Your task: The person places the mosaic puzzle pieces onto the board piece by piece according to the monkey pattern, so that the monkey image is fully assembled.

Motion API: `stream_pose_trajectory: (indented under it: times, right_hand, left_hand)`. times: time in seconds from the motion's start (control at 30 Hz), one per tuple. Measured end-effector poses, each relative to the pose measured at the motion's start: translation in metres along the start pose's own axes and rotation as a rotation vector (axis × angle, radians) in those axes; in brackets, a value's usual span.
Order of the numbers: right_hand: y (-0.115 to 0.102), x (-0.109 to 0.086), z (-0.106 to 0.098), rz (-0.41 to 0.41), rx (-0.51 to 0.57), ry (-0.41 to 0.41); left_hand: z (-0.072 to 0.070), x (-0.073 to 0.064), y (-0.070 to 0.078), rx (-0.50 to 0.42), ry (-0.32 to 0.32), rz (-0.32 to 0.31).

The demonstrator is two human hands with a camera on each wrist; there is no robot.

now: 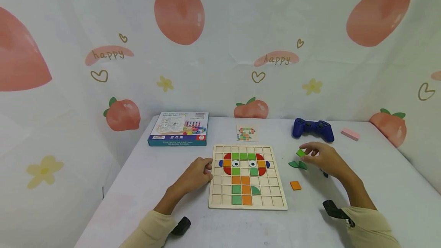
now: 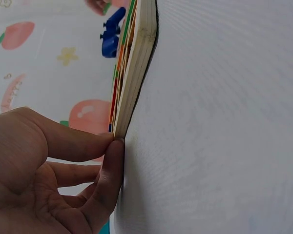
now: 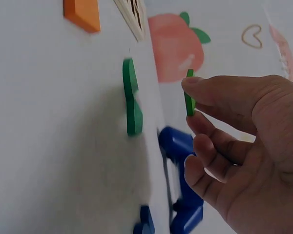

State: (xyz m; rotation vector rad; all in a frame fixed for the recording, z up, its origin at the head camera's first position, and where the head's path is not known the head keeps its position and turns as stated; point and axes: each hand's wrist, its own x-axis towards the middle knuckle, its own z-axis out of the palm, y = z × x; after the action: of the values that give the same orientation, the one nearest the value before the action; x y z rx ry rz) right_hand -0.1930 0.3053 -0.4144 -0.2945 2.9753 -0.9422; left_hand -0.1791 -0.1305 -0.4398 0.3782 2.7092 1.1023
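A wooden grid board (image 1: 248, 206) lies on the table, with colored tiles set in its squares as a face-like figure. My left hand (image 1: 196, 172) pinches the board's left edge between thumb and fingers; the left wrist view shows the fingertips (image 2: 115, 148) right at the rim. To the right of the board, my right hand (image 1: 324, 158) holds a light green square tile (image 1: 300, 152) between thumb and fingertips, raised above the table. Below it lie two dark green leaf-shaped pieces (image 1: 293, 164). An orange square tile (image 1: 295, 185) rests nearer the board's right edge.
A small picture card (image 1: 247, 133) of the figure lies behind the board. At the back left is a boxed toy set (image 1: 179, 129). A blue game controller (image 1: 312, 129) and a pink block (image 1: 350, 134) sit at the back right. Dark blue pieces (image 3: 145, 222) lie by the right hand.
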Motion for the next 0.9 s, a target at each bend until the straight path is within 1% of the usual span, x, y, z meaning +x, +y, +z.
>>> stream_pose_trajectory:
  times: [0.07, 0.3, 0.53, 0.8, 0.9]
  right_hand:
    - [-0.007, 0.002, 0.005, -0.015, 0.015, -0.002]
    - [-0.029, 0.008, 0.017, -0.068, 0.059, -0.027]
    - [-0.048, 0.01, 0.032, -0.087, 0.092, -0.093]
    - [-0.065, 0.011, 0.048, -0.086, 0.112, -0.166]
    - [-0.071, 0.011, 0.053, -0.105, 0.119, -0.183]
  left_hand:
    - [0.0, 0.0, 0.0, 0.006, 0.0, -0.006]
    - [0.0, -0.002, 0.001, 0.004, 0.006, 0.008]
    - [0.0, -0.001, 0.001, 0.008, 0.001, -0.005]
    - [0.001, 0.0, 0.001, 0.01, 0.001, -0.014]
    - [0.001, -0.001, 0.001, 0.007, 0.0, -0.013]
